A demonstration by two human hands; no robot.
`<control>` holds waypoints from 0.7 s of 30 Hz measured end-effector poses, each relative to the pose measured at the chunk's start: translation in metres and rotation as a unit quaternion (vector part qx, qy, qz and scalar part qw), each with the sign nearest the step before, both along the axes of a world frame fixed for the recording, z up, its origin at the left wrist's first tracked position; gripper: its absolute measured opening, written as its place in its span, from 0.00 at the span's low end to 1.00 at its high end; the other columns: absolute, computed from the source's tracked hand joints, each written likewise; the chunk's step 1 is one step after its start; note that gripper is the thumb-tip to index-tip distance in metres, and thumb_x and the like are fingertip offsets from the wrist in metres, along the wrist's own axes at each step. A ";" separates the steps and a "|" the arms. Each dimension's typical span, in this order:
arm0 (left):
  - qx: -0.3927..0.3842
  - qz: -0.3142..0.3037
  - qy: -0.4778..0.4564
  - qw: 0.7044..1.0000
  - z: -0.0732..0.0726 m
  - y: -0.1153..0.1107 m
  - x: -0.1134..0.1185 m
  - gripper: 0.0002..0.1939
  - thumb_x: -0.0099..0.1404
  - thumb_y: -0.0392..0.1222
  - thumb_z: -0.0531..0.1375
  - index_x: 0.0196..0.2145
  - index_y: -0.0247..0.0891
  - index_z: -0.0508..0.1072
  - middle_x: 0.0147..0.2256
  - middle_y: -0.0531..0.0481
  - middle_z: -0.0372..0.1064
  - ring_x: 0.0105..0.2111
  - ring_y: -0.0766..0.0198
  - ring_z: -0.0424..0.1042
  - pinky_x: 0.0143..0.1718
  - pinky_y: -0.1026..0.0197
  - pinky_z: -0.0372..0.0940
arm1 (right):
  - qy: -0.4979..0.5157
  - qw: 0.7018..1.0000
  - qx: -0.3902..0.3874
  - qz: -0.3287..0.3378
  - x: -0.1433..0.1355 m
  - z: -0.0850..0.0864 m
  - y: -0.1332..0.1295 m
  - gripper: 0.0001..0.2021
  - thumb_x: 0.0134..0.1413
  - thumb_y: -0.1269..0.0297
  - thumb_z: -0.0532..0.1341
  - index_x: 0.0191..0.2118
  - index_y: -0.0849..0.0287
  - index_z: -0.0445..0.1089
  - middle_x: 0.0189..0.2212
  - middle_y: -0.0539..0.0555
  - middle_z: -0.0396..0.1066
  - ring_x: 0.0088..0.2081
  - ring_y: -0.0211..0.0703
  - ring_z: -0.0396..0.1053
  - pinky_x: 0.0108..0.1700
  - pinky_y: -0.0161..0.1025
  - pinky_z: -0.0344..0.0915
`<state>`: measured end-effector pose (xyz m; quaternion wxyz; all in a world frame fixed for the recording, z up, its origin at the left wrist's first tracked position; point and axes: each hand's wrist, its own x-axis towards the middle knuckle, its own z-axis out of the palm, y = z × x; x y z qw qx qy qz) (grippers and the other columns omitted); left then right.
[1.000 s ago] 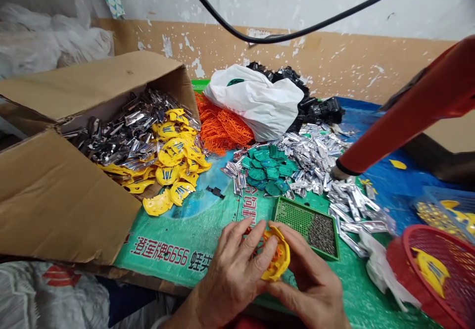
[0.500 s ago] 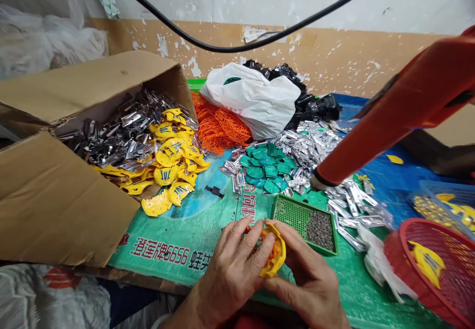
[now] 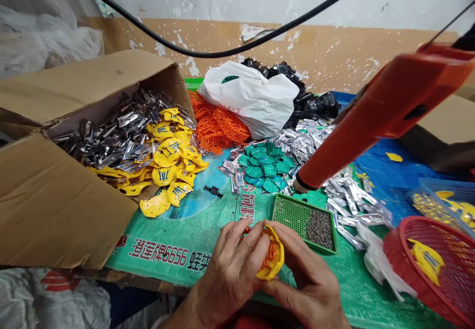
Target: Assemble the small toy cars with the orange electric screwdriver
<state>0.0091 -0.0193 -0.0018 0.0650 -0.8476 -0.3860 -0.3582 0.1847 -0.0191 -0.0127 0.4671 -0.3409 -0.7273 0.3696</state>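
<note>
Between my two hands, over the table's front edge, is a curved yellow plastic shell (image 3: 276,262) with an orange part (image 3: 272,251) inside it. My left hand (image 3: 233,259) is closed on it, fingers pressing into the hollow side and hiding much of the orange part. Thumb and fingers of my right hand (image 3: 306,274) grip the shell's outer rim. Just beyond my right hand lies a green tray (image 3: 289,212) with a heap of small screws (image 3: 319,227) at its right end. Above the tray hangs a red electric screwdriver (image 3: 352,136), its tip pointing down and left.
An open cardboard box (image 3: 74,195) at left spills chrome pieces and yellow shells (image 3: 165,153). Orange netting (image 3: 218,128), a white bag (image 3: 252,96), green parts (image 3: 265,165) and silver pieces (image 3: 352,200) lie behind. A red basket (image 3: 397,250) stands right. A black cable (image 3: 222,52) hangs across.
The red screwdriver has swung left and its tip now hangs nearer the tray. My left fingers have shifted slightly on the yellow shell; both hands stay closed on it.
</note>
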 end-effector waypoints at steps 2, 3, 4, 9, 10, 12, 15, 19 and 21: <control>-0.001 -0.001 -0.001 1.000 -0.001 0.000 0.000 0.18 0.67 0.43 0.56 0.50 0.27 0.64 0.48 0.34 0.72 0.51 0.45 0.66 0.46 0.43 0.67 | -0.006 1.000 0.005 -0.001 0.000 0.000 0.000 0.35 0.48 0.71 0.67 0.62 0.51 0.56 0.60 0.57 0.62 0.59 0.48 0.62 0.58 0.41 0.65; -0.001 -0.001 0.001 1.000 -0.001 0.000 0.000 0.18 0.67 0.43 0.56 0.50 0.27 0.64 0.49 0.34 0.72 0.51 0.45 0.66 0.46 0.42 0.67 | -0.008 1.000 0.006 -0.003 0.000 0.000 0.000 0.35 0.48 0.71 0.67 0.62 0.51 0.56 0.59 0.57 0.62 0.59 0.48 0.62 0.58 0.42 0.65; -0.001 -0.001 0.004 1.000 -0.002 0.000 -0.001 0.18 0.67 0.43 0.56 0.50 0.28 0.64 0.49 0.34 0.72 0.51 0.45 0.66 0.46 0.42 0.67 | -0.009 1.000 0.007 -0.005 0.000 0.001 0.000 0.35 0.49 0.70 0.67 0.62 0.51 0.56 0.59 0.57 0.62 0.59 0.48 0.62 0.58 0.42 0.64; 0.000 -0.004 0.017 1.000 -0.004 0.000 -0.002 0.17 0.67 0.43 0.56 0.50 0.30 0.64 0.50 0.33 0.71 0.52 0.44 0.66 0.46 0.41 0.67 | -0.008 1.000 0.000 -0.007 -0.002 0.004 0.002 0.34 0.49 0.69 0.66 0.62 0.50 0.57 0.59 0.56 0.63 0.59 0.46 0.63 0.59 0.40 0.64; -0.001 -0.004 0.017 1.000 -0.005 0.000 -0.003 0.17 0.67 0.42 0.56 0.50 0.30 0.64 0.50 0.33 0.71 0.52 0.44 0.66 0.46 0.41 0.67 | -0.009 1.000 0.001 -0.007 -0.002 0.004 0.002 0.34 0.49 0.69 0.67 0.62 0.50 0.57 0.59 0.55 0.63 0.59 0.45 0.63 0.59 0.40 0.64; -0.002 -0.005 0.017 1.000 -0.006 0.000 -0.003 0.17 0.67 0.42 0.56 0.51 0.30 0.64 0.50 0.33 0.70 0.53 0.44 0.65 0.47 0.41 0.66 | -0.011 1.000 0.006 -0.007 -0.002 0.004 0.002 0.35 0.49 0.69 0.67 0.62 0.50 0.56 0.59 0.56 0.63 0.59 0.45 0.62 0.59 0.39 0.63; -0.005 -0.006 0.018 1.000 -0.009 0.000 -0.004 0.19 0.67 0.42 0.57 0.52 0.30 0.64 0.51 0.33 0.69 0.53 0.43 0.65 0.48 0.40 0.65 | -0.008 1.000 0.003 -0.006 -0.003 0.002 0.002 0.35 0.49 0.69 0.67 0.62 0.49 0.56 0.59 0.55 0.63 0.60 0.45 0.62 0.59 0.38 0.63; -0.028 -0.013 0.022 0.999 -0.011 0.002 -0.006 0.20 0.68 0.44 0.54 0.54 0.30 0.65 0.52 0.35 0.69 0.54 0.44 0.64 0.50 0.42 0.64 | 0.019 1.000 -0.013 -0.004 -0.004 -0.001 0.003 0.37 0.49 0.67 0.67 0.63 0.46 0.54 0.59 0.55 0.62 0.58 0.44 0.63 0.56 0.37 0.66; -0.045 -0.035 0.011 0.998 -0.010 0.004 -0.007 0.21 0.69 0.46 0.52 0.55 0.30 0.65 0.52 0.35 0.69 0.54 0.46 0.64 0.50 0.44 0.64 | 0.021 1.000 -0.004 0.002 -0.003 0.003 0.008 0.36 0.48 0.65 0.68 0.62 0.45 0.56 0.56 0.54 0.64 0.56 0.44 0.65 0.55 0.36 0.67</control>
